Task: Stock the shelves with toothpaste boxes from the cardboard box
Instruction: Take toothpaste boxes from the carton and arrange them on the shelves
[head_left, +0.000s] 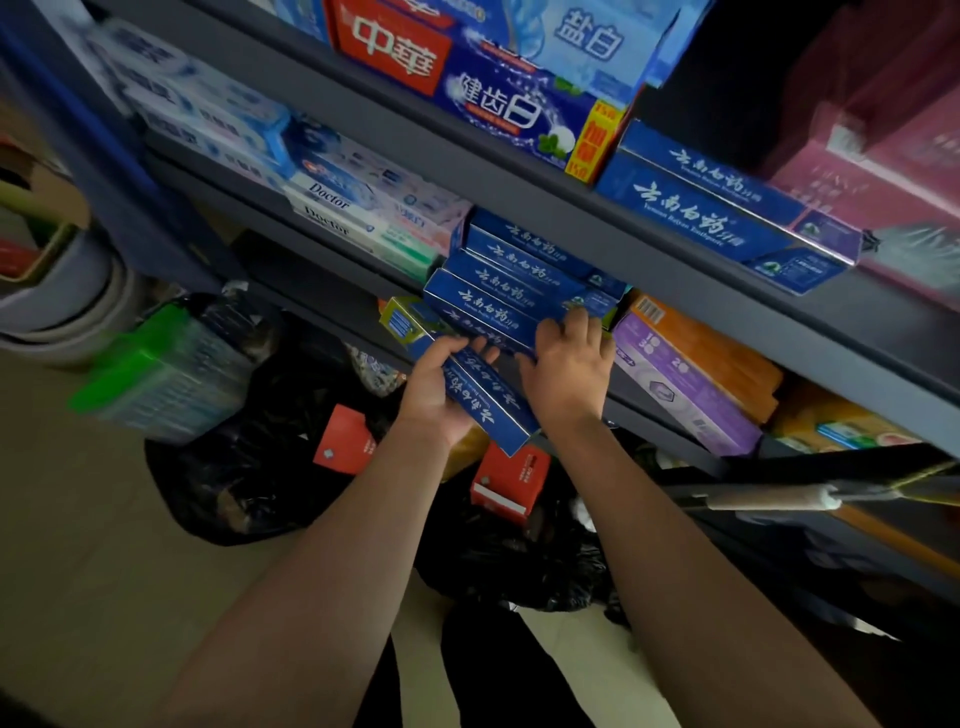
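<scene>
I am holding a blue toothpaste box (485, 402) in my left hand (434, 397), fingers curled round it in a firm grip, just below the stack of blue boxes (511, 283) on the dark shelf (675, 260). My right hand (569, 364) is resting flat against that stack, fingers relaxed and holding nothing. Black bags (260, 467) are lying on the floor below.

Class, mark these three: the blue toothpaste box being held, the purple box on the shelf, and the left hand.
blue toothpaste box (488, 402), head view, lettered face.
purple box (680, 387), head view, front face.
left hand (434, 389), head view, palm.
</scene>
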